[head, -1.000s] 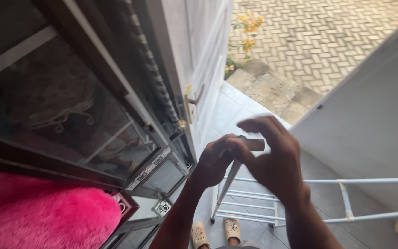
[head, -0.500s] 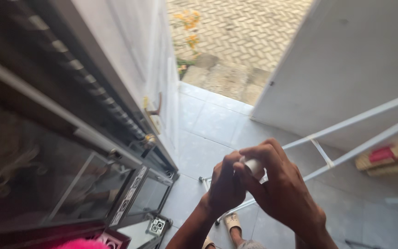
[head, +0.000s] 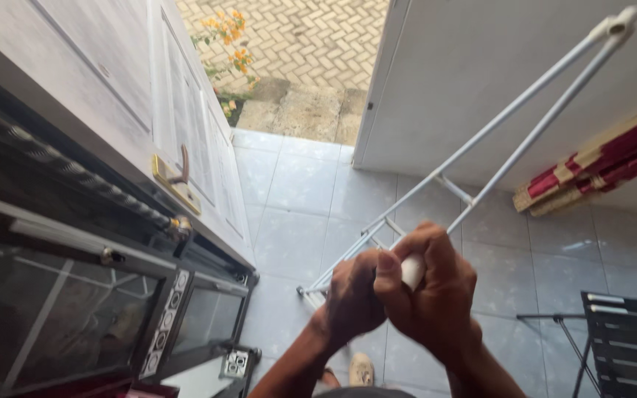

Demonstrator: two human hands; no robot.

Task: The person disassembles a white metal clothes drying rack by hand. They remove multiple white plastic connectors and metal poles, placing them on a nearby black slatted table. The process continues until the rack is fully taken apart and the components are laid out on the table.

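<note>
At lower centre, the left hand (head: 352, 295) and right hand (head: 433, 291) clasp a small white object (head: 411, 270) above the tiled floor (head: 296, 199).

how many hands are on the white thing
2: the left hand wraps it from the left, the right hand closes over it from the right. Only a small patch of the white thing shows between them.

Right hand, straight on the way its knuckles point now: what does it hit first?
Likely the white metal rack, whose tubes run just beyond the right hand. The hand grips a small white object together with the left hand. Depth is unclear; it may pass over to the tiled floor.
</note>
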